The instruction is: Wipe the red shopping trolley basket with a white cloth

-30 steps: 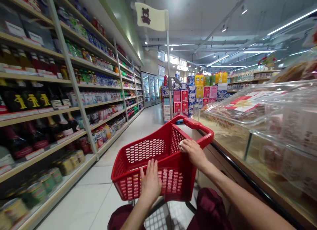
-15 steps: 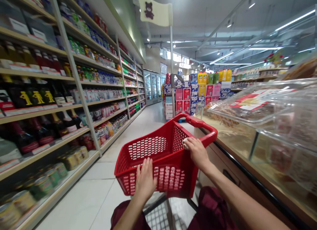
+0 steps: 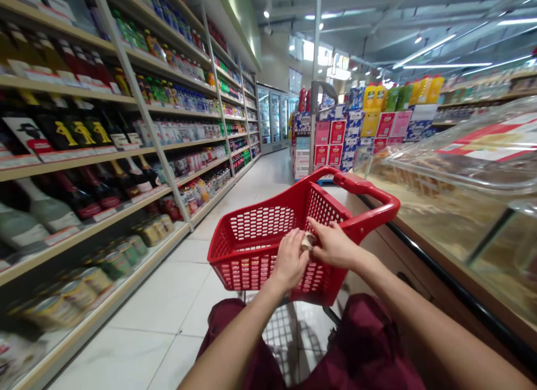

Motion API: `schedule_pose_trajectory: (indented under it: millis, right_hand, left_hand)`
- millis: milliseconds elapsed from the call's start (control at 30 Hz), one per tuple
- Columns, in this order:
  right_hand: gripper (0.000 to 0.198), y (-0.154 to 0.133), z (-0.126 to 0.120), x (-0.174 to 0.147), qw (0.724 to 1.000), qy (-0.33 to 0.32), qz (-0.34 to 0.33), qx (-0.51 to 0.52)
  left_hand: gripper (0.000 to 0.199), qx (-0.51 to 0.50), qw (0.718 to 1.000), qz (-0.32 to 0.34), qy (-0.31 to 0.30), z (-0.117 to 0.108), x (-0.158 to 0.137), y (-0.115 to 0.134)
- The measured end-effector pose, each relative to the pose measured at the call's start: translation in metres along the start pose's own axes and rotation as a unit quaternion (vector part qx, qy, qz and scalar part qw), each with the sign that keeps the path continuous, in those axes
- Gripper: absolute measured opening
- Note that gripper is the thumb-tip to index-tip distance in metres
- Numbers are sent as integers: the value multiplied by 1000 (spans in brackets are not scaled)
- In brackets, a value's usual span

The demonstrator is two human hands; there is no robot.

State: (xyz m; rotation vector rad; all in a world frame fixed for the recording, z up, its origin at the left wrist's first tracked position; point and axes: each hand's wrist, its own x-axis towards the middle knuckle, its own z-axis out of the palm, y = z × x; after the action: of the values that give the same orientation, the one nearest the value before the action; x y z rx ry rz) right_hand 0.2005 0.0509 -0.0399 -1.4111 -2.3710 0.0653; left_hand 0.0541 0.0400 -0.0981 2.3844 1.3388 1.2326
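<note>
A red plastic shopping cart (image 3: 264, 225) with perforated basket walls stands before me, its handle (image 3: 373, 202) toward the right. Over the near rim of the basket my hands come together around a small, pale, crumpled cloth (image 3: 308, 242). My right hand (image 3: 338, 245) is closed on the cloth from the right, thumb and forefinger toward the basket's inside. From the left, my left hand (image 3: 290, 259) presses against it, fingers together and bent. Most of the cloth is hidden by the fingers. Inside the basket, the visible part shows bare red plastic.
Shelves of bottles and cans (image 3: 168, 144) line the left side. A counter (image 3: 461, 283) with clear-lidded food trays (image 3: 495, 149) runs close along the right. Ahead, stacked drink cartons (image 3: 329, 141) stand beside a grey post (image 3: 314, 116); glass-door coolers (image 3: 272, 116) are farther back.
My left hand has moved right along the near rim to meet the right hand at the cloth. The view has tilted down and turned slightly left, and the cart appears farther right.
</note>
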Motion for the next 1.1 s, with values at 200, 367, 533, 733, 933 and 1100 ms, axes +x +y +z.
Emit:
schedule_pose_trajectory:
  millis: [200,367,533,733,933,1100]
  right_hand:
    - [47,16,15,-1,988,90,-1,-123]
    - [32,20,19,5,977,88,-55,-188]
    - [23,26,15,22,974,66,-52,-212]
    - [21,20,25,44,974,92,-48,-200]
    - [24,26,34,60,976,119,-48,-175]
    - [23,34,38,70,978,119,-51,-166]
  left_hand:
    - [10,13,995,-53,78,16,20,8]
    - [26,150,988,-14,-26,-12,5,-34]
    - [31,226,973,-55,14,-55,-30,-94]
    - [37,205,978,-27,24,-19,3,-85]
    - [36,237,968,-86,15,-68,-18,-144]
    - [39,272,943,-139,135,-75,-34,-175]
